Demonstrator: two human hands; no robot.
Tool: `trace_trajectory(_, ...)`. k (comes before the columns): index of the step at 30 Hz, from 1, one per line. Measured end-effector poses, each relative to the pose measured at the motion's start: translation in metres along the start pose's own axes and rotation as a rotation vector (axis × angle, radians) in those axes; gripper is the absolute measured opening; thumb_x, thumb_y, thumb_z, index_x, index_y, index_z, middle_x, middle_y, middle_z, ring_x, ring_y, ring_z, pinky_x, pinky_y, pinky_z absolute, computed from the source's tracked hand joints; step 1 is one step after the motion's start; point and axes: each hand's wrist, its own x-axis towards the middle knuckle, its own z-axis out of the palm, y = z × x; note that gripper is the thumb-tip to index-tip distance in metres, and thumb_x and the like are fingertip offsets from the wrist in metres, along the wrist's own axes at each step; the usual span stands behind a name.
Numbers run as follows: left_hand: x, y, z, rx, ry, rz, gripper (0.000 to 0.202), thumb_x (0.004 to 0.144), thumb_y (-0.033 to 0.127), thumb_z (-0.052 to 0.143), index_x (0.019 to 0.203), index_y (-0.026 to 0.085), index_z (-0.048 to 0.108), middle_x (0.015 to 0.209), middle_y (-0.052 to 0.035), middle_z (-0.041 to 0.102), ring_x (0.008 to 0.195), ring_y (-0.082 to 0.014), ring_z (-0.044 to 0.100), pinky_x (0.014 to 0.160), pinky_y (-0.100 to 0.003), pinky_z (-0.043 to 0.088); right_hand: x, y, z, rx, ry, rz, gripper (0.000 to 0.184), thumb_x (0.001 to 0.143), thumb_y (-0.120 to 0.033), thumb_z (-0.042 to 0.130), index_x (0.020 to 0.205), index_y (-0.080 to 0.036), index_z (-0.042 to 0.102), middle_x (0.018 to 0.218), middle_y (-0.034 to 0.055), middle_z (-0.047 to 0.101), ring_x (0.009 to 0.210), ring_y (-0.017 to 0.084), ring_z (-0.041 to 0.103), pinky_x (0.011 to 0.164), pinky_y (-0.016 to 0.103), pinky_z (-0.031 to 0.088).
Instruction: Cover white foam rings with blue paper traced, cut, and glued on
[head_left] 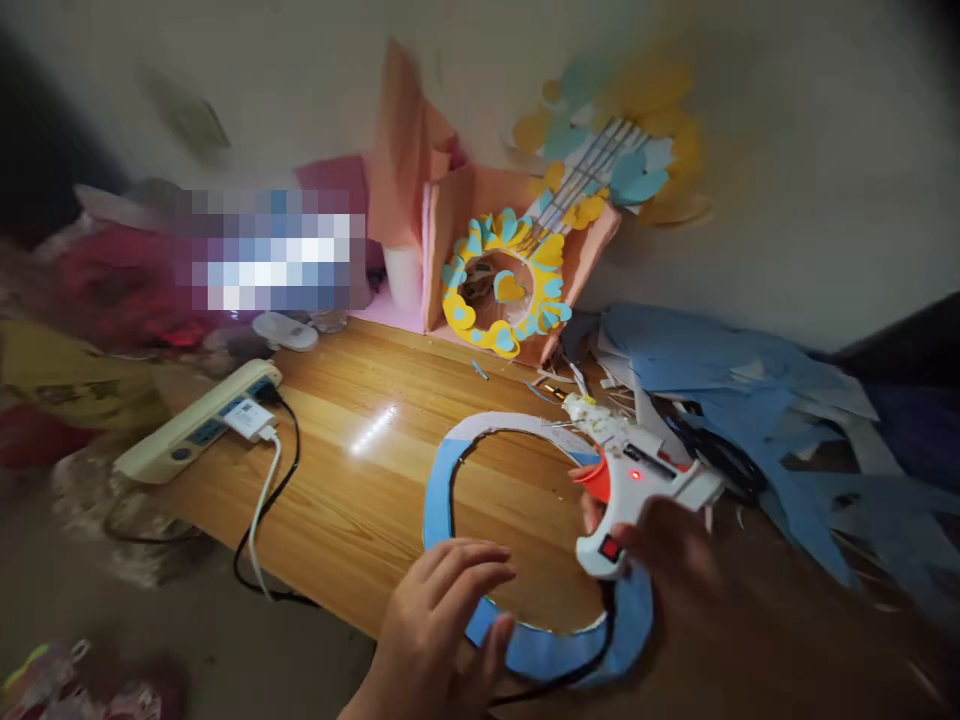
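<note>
A white hot glue gun (637, 470) with an orange trigger and a lit red light is gripped in my right hand (675, 550). Its nozzle points up and away, over the right side of a ring (442, 490). The ring lies flat on the table, mostly covered in blue paper, with a pale bare stretch along its far side. My left hand (442, 620) hovers at the ring's near left edge, fingers stretched and thumb apart, holding nothing; whether it touches the ring I cannot tell. The gun's black cord runs down across the ring's near side.
Behind stands a yellow-and-blue heart-covered wreath (559, 280) with a lattice strip, against pink boards. Blue paper scraps (720, 370) pile up at right. A power strip (199, 425) with a white charger and cables sits on the wooden table's (337, 500) left edge. A blurred-out patch covers the back left.
</note>
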Motion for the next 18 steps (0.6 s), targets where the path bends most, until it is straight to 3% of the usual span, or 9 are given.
trace_trajectory(4,-0.004,0.009,0.002,0.17,0.104,-0.129,0.038,0.082,0.028,0.059,0.118,0.019,0.049,0.104,-0.0083,0.069,0.093,-0.0175,0.067,0.078,-0.025,0.055,0.003,-0.005,0.056,0.063,-0.222,-0.064,0.031,0.08,-0.052,0.058,0.079,-0.022,0.064,0.085,0.0052,0.067,0.065,0.017,0.059,0.056,0.028,0.049)
trace_trajectory(10,-0.02,-0.018,-0.001,0.415,0.266,-0.319,0.028,0.088,0.039,0.052,0.11,0.022,0.052,0.09,-0.0043,0.07,0.068,-0.0166,0.068,0.058,-0.024,0.054,0.024,-0.02,0.116,0.172,-0.457,-0.146,0.024,0.085,-0.046,0.054,0.09,-0.022,0.054,0.082,0.0019,0.061,0.078,0.018,0.059,0.075,0.033,0.051)
trace_trajectory(14,-0.021,-0.038,-0.019,0.469,0.252,-0.369,0.026,0.093,0.044,0.039,0.096,0.023,0.054,0.073,-0.0003,0.067,0.051,-0.0146,0.062,0.043,-0.022,0.045,0.03,-0.027,0.121,-0.004,-0.551,-0.212,0.021,0.089,-0.037,0.047,0.108,-0.029,0.051,0.095,-0.0002,0.064,0.086,0.02,0.061,0.083,0.037,0.05)
trace_trajectory(16,-0.016,-0.052,-0.034,0.557,0.232,-0.438,0.029,0.093,0.046,0.039,0.095,0.022,0.055,0.074,-0.0007,0.066,0.05,-0.0148,0.06,0.043,-0.023,0.041,0.027,-0.032,0.109,-0.164,-0.61,-0.232,0.032,0.09,-0.031,0.046,0.122,-0.025,0.048,0.114,0.0059,0.062,0.099,0.022,0.06,0.091,0.039,0.047)
trace_trajectory(18,-0.004,-0.072,-0.052,0.677,0.2,-0.514,0.03,0.092,0.045,0.04,0.097,0.02,0.056,0.078,-0.0027,0.066,0.057,-0.0167,0.061,0.048,-0.024,0.039,0.021,-0.034,0.087,-0.229,-0.674,-0.268,0.034,0.09,-0.024,0.043,0.123,-0.018,0.051,0.123,0.011,0.06,0.107,0.021,0.059,0.095,0.037,0.045)
